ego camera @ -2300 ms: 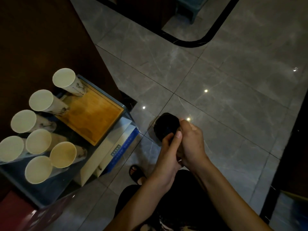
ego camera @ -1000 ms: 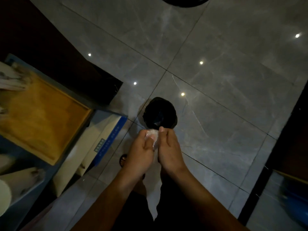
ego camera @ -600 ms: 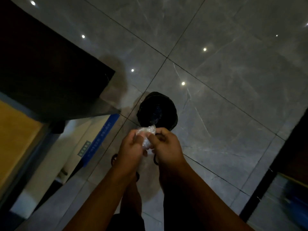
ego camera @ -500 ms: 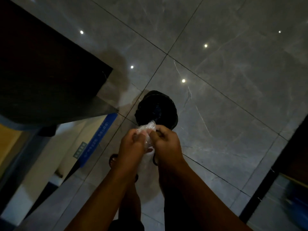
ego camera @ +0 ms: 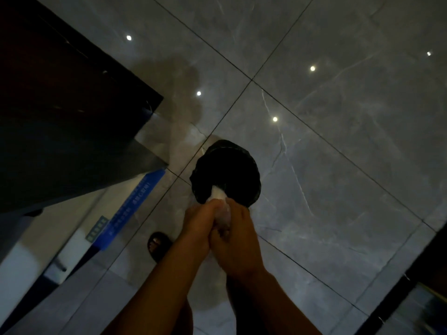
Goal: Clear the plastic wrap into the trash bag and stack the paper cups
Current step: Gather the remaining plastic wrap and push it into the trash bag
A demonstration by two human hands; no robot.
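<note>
A crumpled wad of clear plastic wrap point(ego camera: 219, 201) is squeezed between my left hand point(ego camera: 198, 222) and my right hand point(ego camera: 235, 234), which press together around it. Its whitish tip sticks out past my fingers, over the near rim of the black trash bag point(ego camera: 227, 170). The bag lines a small round bin that stands on the grey tiled floor just beyond my hands. No paper cups show in this view.
A dark table top point(ego camera: 60, 117) fills the left side, its corner close to the bin. Below it leans a white and blue board point(ego camera: 116, 213). My sandalled foot point(ego camera: 158, 245) rests on the floor left of my forearms. Dark furniture edges the lower right.
My view swung down and right, away from the tray and paper cups, which left the frame. My hands balled the wrap tighter and moved forward to the trash bag's rim.
</note>
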